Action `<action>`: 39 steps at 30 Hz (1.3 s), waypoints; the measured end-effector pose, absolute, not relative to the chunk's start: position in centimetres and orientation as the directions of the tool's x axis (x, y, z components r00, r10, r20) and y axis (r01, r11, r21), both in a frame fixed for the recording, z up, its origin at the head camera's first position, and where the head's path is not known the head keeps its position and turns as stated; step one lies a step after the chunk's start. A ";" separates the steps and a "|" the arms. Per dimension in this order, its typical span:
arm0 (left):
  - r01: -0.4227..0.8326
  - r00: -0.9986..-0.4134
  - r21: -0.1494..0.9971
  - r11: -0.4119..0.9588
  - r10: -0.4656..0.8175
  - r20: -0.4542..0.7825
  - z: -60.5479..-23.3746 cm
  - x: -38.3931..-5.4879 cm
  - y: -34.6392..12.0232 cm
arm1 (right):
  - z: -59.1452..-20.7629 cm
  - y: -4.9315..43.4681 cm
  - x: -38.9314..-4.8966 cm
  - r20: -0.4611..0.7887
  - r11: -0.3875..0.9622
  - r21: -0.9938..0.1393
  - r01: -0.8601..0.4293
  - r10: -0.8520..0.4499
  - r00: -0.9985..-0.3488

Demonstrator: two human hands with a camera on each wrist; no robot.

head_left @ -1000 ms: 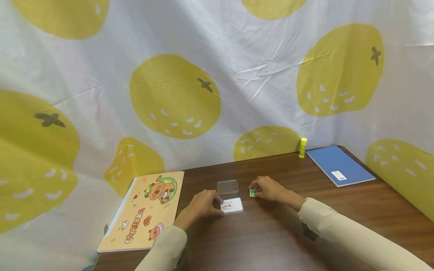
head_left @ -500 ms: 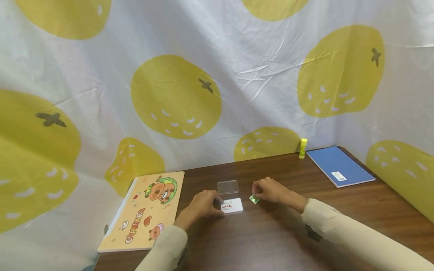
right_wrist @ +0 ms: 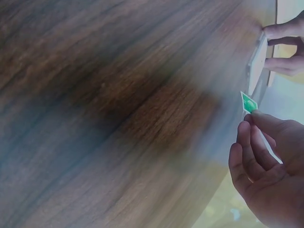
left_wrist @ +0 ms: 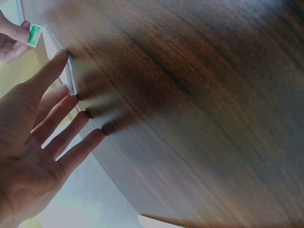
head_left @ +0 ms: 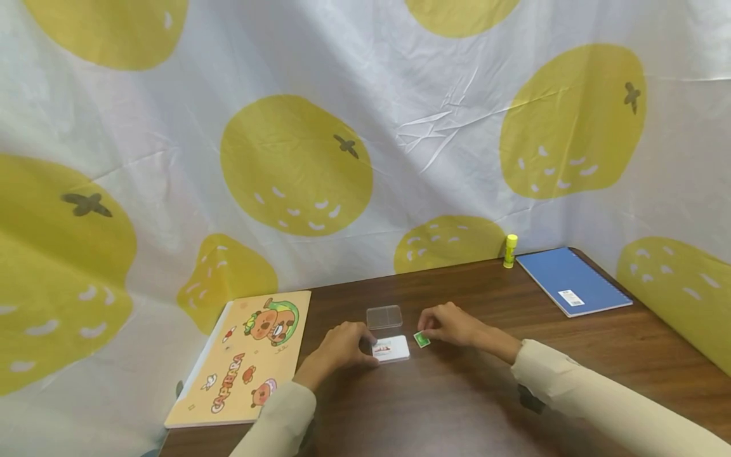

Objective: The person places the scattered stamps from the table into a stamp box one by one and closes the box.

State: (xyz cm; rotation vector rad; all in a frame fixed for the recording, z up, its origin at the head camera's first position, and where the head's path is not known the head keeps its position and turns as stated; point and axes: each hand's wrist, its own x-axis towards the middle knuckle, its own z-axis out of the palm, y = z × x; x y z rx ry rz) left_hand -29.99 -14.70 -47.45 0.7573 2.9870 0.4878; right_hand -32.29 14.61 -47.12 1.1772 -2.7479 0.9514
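Note:
A small green square with a white border (head_left: 422,339), like a stamp or sticker, is pinched between the thumb and finger of my right hand (head_left: 449,324). The right wrist view shows the same green square (right_wrist: 249,103) held at one corner and tilted. Just left of it, a shallow clear case with a white card (head_left: 394,348) lies on the table, some red print at its left end. My left hand (head_left: 344,346) holds this case at its left end, thumb on the near edge and fingers on the far edge. Behind the case lies a clear plastic lid (head_left: 384,317).
A yellow Capybara folder (head_left: 245,355) lies on the left of the brown wooden table (head_left: 400,412). At the back right stands a yellow glue stick (head_left: 510,251) beside a blue spiral notebook (head_left: 573,280). A lemon-print curtain (head_left: 434,152) hangs behind the table.
My right hand first drew the green square nearer and turned it, then moved it left, close to the case's right end. The left hand and case have stayed put.

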 end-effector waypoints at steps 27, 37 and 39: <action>0.443 -0.890 0.323 0.836 0.454 0.045 -47.4 -29.9 -14.8 | -47.4 11.2 -31.8 0.237 0.466 -0.635 -0.617 -0.642 -0.729; 0.442 -0.890 0.323 0.837 0.454 0.040 -47.3 -29.7 -14.7 | -48.0 10.7 -31.8 0.233 0.500 -0.612 -0.613 -0.627 -0.744; 0.442 -0.890 0.322 0.838 0.454 0.039 -47.2 -29.7 -14.6 | -48.2 10.7 -31.8 0.234 0.508 -0.607 -0.612 -0.622 -0.748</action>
